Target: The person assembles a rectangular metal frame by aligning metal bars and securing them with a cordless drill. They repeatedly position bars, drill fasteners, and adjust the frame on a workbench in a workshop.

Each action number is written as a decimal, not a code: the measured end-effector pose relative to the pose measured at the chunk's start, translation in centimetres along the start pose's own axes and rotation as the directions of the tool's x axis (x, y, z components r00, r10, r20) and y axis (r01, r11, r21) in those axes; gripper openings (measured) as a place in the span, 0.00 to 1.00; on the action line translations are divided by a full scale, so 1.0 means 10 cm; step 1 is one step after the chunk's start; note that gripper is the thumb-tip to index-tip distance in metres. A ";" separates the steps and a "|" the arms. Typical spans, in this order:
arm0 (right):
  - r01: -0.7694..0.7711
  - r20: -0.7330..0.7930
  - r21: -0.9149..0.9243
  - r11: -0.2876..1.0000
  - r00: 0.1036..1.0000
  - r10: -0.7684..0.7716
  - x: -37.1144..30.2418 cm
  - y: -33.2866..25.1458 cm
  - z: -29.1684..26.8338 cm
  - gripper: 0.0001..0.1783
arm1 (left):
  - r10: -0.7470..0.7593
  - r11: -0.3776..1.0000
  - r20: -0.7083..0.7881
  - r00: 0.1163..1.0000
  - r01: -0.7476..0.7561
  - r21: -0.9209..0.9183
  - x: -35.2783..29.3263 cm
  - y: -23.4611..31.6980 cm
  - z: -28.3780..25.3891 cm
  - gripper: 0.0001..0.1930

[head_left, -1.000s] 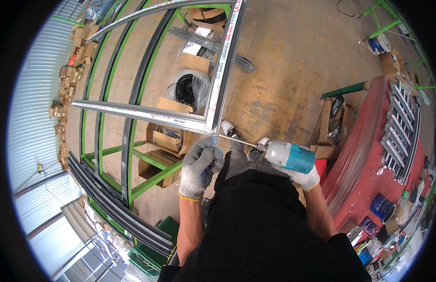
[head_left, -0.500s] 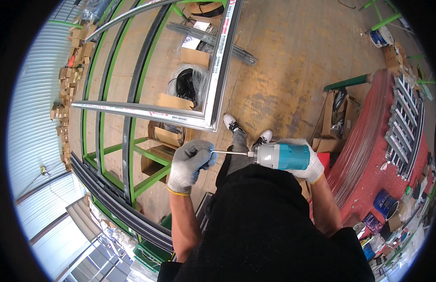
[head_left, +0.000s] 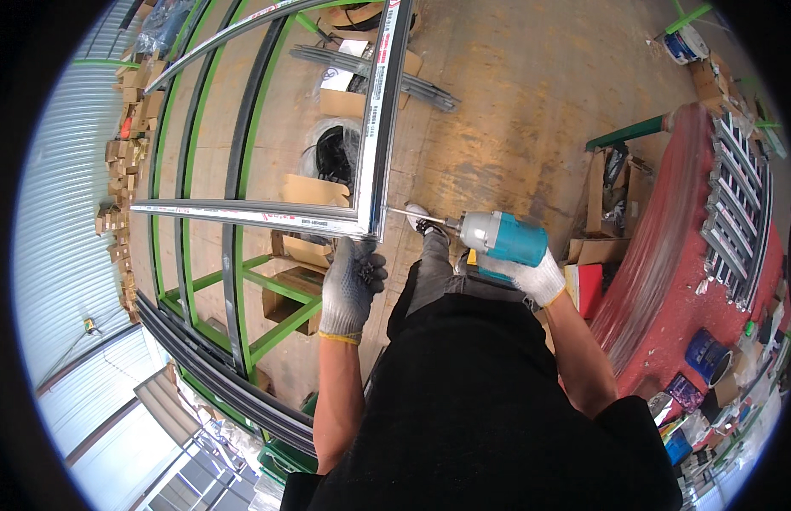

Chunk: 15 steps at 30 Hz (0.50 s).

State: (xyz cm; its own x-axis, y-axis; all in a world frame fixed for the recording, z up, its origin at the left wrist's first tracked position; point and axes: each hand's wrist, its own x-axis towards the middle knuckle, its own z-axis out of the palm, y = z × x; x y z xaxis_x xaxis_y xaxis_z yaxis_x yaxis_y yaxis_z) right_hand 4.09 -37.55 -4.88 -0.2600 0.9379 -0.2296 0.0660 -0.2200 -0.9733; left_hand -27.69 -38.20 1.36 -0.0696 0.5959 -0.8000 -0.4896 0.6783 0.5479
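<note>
My right hand, in a white knit glove, grips a teal and grey power drill by its handle. The drill's long thin bit points left, its tip at the outer side of a white window frame near the corner. Whether the tip touches the frame cannot be made out. Just below that corner is my gloved left hand, its fingers curled. Small dark bits show by the fingers, too small to name.
The frame lies on a green rack with black padded bars. Cardboard boxes stand beneath it. At right, a red table carries a stack of grey profiles. Loose grey strips lie beyond the frame.
My left hand has left the bit's tip and moved up to below the frame corner. The drill has swung up and left, bringing its bit to the frame's side.
</note>
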 end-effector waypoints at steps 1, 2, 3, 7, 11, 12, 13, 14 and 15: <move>-0.149 -0.025 0.120 0.981 0.988 0.153 0.02 0.04 0.03 0.32 | 0.016 0.998 -0.021 1.000 -0.017 -0.059 0.06 -0.01 0.01 0.30; -0.071 -0.021 0.123 0.990 0.997 0.074 0.02 0.06 0.05 0.33 | 0.010 0.991 -0.034 0.999 -0.014 -0.130 0.10 -0.02 0.02 0.30; -0.059 -0.023 0.097 0.994 0.998 0.061 0.04 0.07 0.07 0.33 | -0.011 0.989 -0.020 1.000 0.008 -0.148 0.15 -0.01 0.03 0.30; 0.068 0.054 -0.153 0.986 0.997 -0.060 0.12 0.07 0.06 0.34 | 0.016 0.978 0.062 0.998 -0.002 -0.210 0.27 -0.06 0.08 0.25; 0.040 0.134 -0.084 0.996 0.991 -0.028 0.24 0.06 0.05 0.34 | 0.047 0.971 0.069 0.996 -0.029 -0.238 0.29 -0.12 0.11 0.23; 0.081 0.145 -0.099 0.992 0.987 -0.066 0.27 0.05 0.04 0.34 | 0.076 0.978 0.071 0.995 -0.061 -0.199 0.29 -0.12 0.12 0.23; 0.123 0.156 -0.115 0.986 0.982 -0.105 0.29 0.05 0.04 0.34 | 0.091 0.983 0.061 0.994 -0.080 -0.168 0.29 -0.13 0.13 0.23; 0.025 0.149 -0.032 0.999 0.989 -0.020 0.30 0.04 0.03 0.35 | 0.108 0.985 0.054 0.993 -0.100 -0.138 0.29 -0.14 0.14 0.23; -0.074 0.148 0.050 0.996 0.987 0.066 0.30 0.04 0.01 0.35 | 0.131 0.981 0.041 0.990 -0.124 -0.149 0.28 -0.16 0.16 0.23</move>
State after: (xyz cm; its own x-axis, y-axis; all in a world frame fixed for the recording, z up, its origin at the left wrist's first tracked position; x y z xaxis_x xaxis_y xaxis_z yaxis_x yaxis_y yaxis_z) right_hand 3.23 -34.81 -5.94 -0.3952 0.8711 -0.2915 0.0370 -0.3019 -0.9526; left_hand -25.72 -36.89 -1.39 -0.0978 0.6970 -0.7104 -0.6013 0.5274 0.6003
